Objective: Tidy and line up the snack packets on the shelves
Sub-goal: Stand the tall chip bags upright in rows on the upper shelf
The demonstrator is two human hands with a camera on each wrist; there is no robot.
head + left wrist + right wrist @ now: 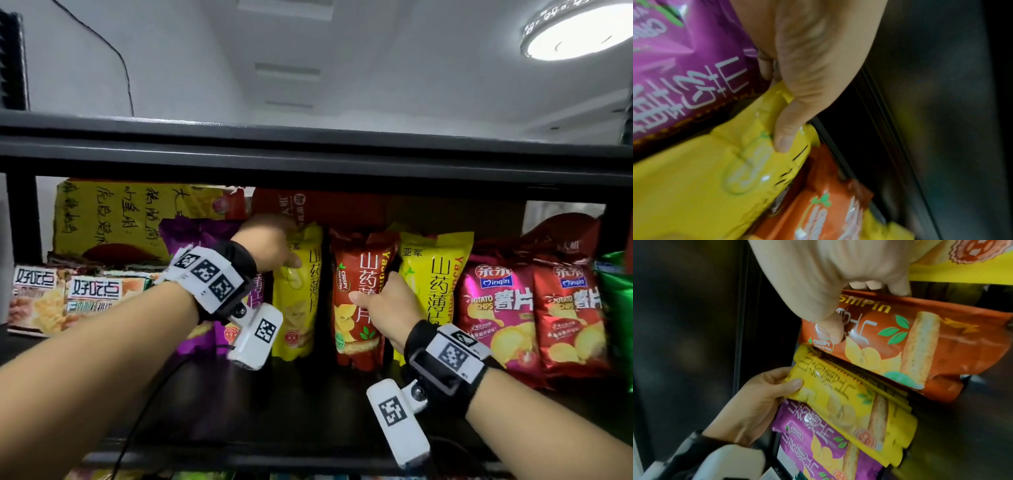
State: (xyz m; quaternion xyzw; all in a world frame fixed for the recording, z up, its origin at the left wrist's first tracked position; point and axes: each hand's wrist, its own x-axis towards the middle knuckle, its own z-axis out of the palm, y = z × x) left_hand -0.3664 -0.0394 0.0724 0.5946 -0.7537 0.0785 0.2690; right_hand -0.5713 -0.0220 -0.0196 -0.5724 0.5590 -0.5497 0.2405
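On the shelf (308, 404), mid-row, the left hand (270, 246) pinches the yellow packet (301, 308) by its top corner; the right hand (387, 305) pinches the red packet (356, 274) beside it.

From my head view, the left hand (270, 245) has its fingers hidden behind the yellow packet (301, 294). My forearm and wrist rig cover most of the purple packet (191, 233). The green packet (618, 308) is cut off at the right edge. The left wrist view is blurred, so I cannot read its print.
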